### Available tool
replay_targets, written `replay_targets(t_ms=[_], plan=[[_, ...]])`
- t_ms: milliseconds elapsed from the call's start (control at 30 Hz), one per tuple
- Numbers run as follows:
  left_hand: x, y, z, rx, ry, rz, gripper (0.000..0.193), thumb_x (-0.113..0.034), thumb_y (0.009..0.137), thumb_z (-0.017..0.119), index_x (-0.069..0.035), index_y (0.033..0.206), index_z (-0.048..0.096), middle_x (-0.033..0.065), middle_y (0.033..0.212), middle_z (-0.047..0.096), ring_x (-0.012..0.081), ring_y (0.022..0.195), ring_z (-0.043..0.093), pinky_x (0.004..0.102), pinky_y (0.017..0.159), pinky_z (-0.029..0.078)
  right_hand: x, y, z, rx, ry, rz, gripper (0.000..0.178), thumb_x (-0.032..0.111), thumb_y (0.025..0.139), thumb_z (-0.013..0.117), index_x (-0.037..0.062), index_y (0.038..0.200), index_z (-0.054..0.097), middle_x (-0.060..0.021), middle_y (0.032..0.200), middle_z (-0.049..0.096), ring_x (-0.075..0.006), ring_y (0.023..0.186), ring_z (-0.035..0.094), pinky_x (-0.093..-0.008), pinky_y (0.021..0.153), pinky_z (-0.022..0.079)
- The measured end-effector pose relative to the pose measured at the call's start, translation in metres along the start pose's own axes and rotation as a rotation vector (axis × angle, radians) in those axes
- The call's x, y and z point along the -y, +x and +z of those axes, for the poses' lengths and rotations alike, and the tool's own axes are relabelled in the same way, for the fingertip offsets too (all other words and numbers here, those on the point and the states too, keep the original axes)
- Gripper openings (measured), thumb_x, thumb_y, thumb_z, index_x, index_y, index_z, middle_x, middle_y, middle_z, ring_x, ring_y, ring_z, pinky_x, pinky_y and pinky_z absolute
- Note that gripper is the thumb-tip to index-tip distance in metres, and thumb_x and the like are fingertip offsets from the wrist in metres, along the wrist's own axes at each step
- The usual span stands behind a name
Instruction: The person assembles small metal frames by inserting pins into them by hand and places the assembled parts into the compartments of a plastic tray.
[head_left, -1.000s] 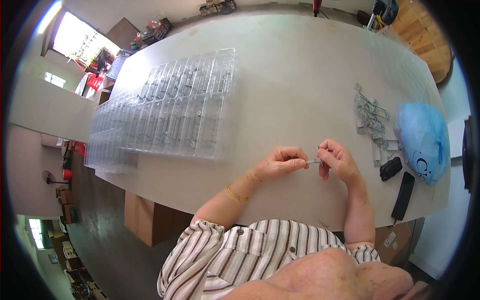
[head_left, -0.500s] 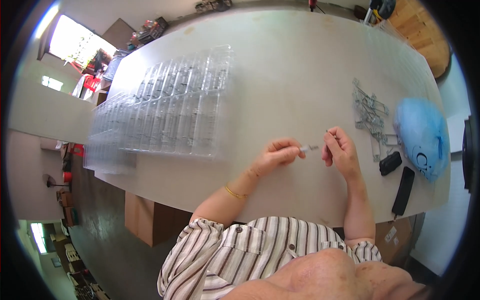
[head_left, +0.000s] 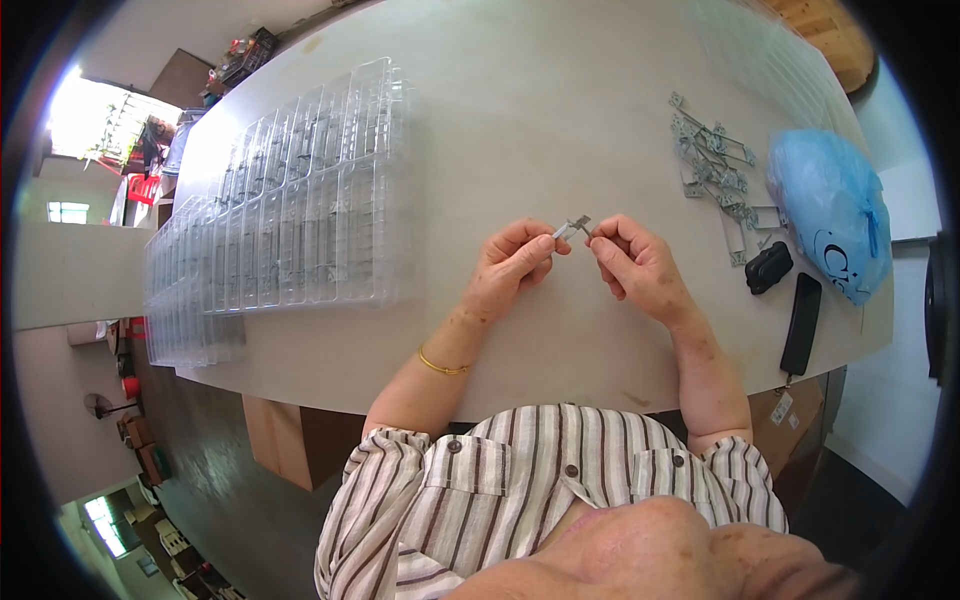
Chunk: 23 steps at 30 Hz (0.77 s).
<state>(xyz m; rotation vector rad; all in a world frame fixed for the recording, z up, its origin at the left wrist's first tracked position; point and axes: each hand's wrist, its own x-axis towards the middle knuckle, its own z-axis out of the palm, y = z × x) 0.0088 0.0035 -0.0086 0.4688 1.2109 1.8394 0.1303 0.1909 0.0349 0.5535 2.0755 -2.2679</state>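
Over the middle of the table, my left hand point(head_left: 516, 268) pinches a small grey metal bracket point(head_left: 569, 230) between thumb and fingers. My right hand point(head_left: 640, 268) faces it, with thumb and forefinger closed at the bracket's other end. What my right fingertips hold is too small to make out; a thin dark bit shows there, touching or very close to the bracket. To the right lies a loose heap of similar grey metal brackets point(head_left: 716, 170), some with long thin arms.
Clear plastic trays point(head_left: 290, 205) with long compartments, holding greyish parts, are stacked on the left of the table point(head_left: 500, 120). At the right are a blue plastic bag point(head_left: 828, 205), a small black case point(head_left: 769, 268) and a black phone point(head_left: 801, 325). Cardboard boxes point(head_left: 275, 440) stand below.
My hands have come together, so the bracket's end now meets my right fingertips. The whole view has shifted a little, with the table things appearing further left and higher.
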Motion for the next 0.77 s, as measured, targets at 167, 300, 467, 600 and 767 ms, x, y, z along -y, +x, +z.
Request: replay_targets(t_ms=[167,300,467,600,767], plan=[[-0.005,-0.002,0.002,0.085,0.304,0.077,0.017,-0.019,0.102,0.061,-0.004,0.103,0.069,-0.0036,0.084,0.061,0.0040,0.063,0.041,0.0208,0.056,0.032,-0.002,-0.001,0.002,-0.001,-0.001,0.032,0.015,0.019,0.102,0.058,0.0051,0.100,0.061,0.0017,0.065,0.056,-0.0048,0.049,0.049,-0.0220,0.044,0.040],[-0.004,-0.001,0.006,0.072,0.345,0.168,0.016,-0.016,0.102,0.061,-0.002,0.102,0.069,-0.0053,0.084,0.057,0.0031,0.066,0.040,0.0211,0.058,0.032,-0.002,0.000,0.003,-0.034,0.018,0.045,0.015,0.020,0.102,0.058,0.0052,0.099,0.060,0.0007,0.065,0.057,-0.0057,0.048,0.050,-0.0221,0.043,0.040],[0.000,0.001,0.003,0.066,0.435,0.306,0.017,-0.016,0.102,0.060,-0.001,0.102,0.068,-0.0051,0.088,0.058,0.0026,0.068,0.041,0.0210,0.059,0.032,0.001,0.002,0.004,0.006,0.033,0.044,0.012,0.016,0.101,0.057,0.0049,0.097,0.060,0.0007,0.064,0.057,-0.0060,0.048,0.050,-0.0227,0.043,0.040],[-0.009,-0.002,0.002,0.016,0.386,0.160,0.017,-0.018,0.101,0.062,-0.002,0.102,0.069,-0.0037,0.084,0.059,0.0031,0.069,0.044,0.0211,0.060,0.035,0.002,0.003,-0.001,0.039,0.005,0.067,0.011,0.015,0.100,0.057,0.0046,0.097,0.059,0.0011,0.063,0.056,-0.0059,0.048,0.049,-0.0226,0.042,0.039],[-0.016,-0.008,0.004,-0.079,0.305,0.037,0.019,-0.020,0.101,0.063,-0.002,0.104,0.069,-0.0028,0.080,0.061,0.0033,0.069,0.045,0.0211,0.060,0.036,-0.013,0.008,-0.007,-0.100,-0.103,-0.171,0.009,0.016,0.099,0.060,0.0093,0.105,0.061,0.0030,0.068,0.057,-0.0054,0.054,0.053,-0.0217,0.047,0.042]])
